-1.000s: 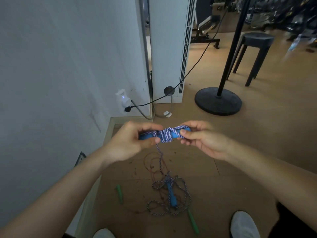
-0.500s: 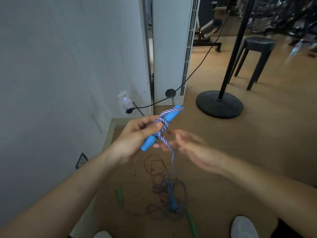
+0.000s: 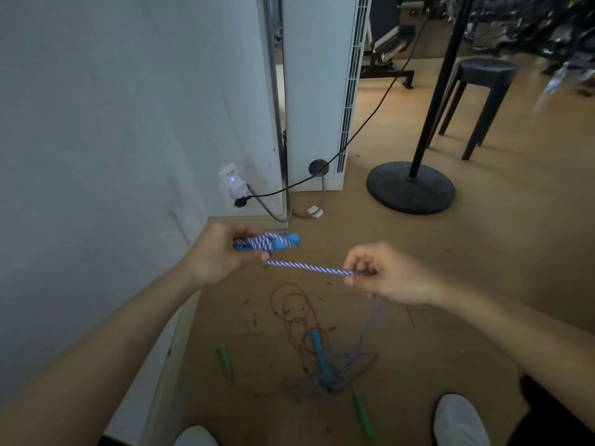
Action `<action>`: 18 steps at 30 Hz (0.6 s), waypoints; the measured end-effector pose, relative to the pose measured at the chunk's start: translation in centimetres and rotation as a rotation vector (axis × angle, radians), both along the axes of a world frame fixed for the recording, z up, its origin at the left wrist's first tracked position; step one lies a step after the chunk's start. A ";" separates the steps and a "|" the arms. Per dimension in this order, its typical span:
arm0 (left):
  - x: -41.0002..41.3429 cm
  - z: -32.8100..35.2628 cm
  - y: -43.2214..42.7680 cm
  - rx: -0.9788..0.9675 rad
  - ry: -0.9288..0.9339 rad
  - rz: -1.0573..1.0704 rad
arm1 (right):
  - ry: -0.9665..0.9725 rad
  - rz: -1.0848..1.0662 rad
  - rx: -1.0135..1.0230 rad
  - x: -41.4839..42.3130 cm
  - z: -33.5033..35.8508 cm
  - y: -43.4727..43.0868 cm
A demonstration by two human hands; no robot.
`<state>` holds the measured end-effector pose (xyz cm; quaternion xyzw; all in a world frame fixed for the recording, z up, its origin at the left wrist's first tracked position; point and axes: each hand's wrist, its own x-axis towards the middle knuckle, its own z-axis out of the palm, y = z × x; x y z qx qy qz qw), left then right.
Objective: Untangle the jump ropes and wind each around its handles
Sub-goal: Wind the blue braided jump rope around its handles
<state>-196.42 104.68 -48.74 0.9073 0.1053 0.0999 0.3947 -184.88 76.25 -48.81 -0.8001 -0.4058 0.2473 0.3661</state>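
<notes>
My left hand (image 3: 214, 255) grips a blue handle (image 3: 285, 241) lying level, with several turns of blue-and-white braided rope (image 3: 309, 268) wound around it. My right hand (image 3: 383, 273) pinches that rope a short way to the right, so a taut stretch runs between my hands. From my right hand the rope drops to the floor, where it lies in loose loops around the second blue handle (image 3: 319, 352). A thin red rope (image 3: 291, 312) coils on the floor beside it, with two green handles (image 3: 225, 360) (image 3: 362, 413) at either side.
A white wall stands at the left, with a plug (image 3: 230, 183) and a black cable low down. A white floor-standing unit (image 3: 317, 91) is behind. A black pole base (image 3: 410, 188) and a black stool (image 3: 479, 91) stand at the right. My white shoes (image 3: 458, 421) are at the bottom edge.
The blue handle went from level to tilted up and is now level again. My right hand left the handle, took hold of the rope and pulled it out to the right.
</notes>
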 end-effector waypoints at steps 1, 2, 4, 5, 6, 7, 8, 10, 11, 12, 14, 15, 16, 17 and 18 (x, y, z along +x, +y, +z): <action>-0.1 -0.4 -0.4 0.083 0.028 -0.073 | -0.023 0.009 0.050 0.1 0.8 -0.1; -0.2 -0.7 -0.9 0.128 0.058 -0.141 | -0.037 0.013 0.107 0.2 1.5 -0.2; -0.3 -1.1 -2.1 0.129 0.122 -0.265 | -0.044 0.001 0.223 0.4 2.5 -0.3; -0.5 -1.1 -2.9 0.112 0.141 -0.320 | -0.047 -0.011 0.267 0.5 2.7 -0.2; -0.6 -1.2 -3.8 0.089 0.146 -0.370 | -0.054 -0.027 0.298 0.7 2.8 0.0; -0.8 -1.0 -4.8 0.051 0.141 -0.416 | -0.061 -0.047 0.324 0.8 2.6 0.2; -1.0 -0.9 -5.7 -0.013 0.134 -0.456 | -0.064 -0.070 0.345 1.1 2.5 0.5; -1.4 -0.5 -7.3 -0.175 0.134 -0.492 | -0.039 -0.109 0.369 1.6 2.1 0.8; -1.5 -0.3 -7.6 -0.236 0.132 -0.495 | -0.023 -0.118 0.366 1.9 1.9 0.9; -1.6 -0.1 -7.8 -0.273 0.124 -0.497 | -0.010 -0.123 0.351 2.3 1.7 0.9; -1.9 0.3 -7.6 -0.336 0.111 -0.491 | 0.007 -0.128 0.307 2.9 1.6 0.9; -2.0 0.5 -7.4 -0.386 0.112 -0.475 | 0.012 -0.130 0.289 3.3 1.4 0.9; -2.0 0.6 -7.1 -0.457 0.113 -0.451 | 0.018 -0.132 0.277 3.6 1.3 0.8; -2.1 0.6 -6.9 -0.531 0.104 -0.425 | 0.027 -0.133 0.269 3.9 1.1 0.7; -2.1 0.6 -6.8 -0.593 0.087 -0.395 | 0.039 -0.133 0.264 4.2 1.0 0.6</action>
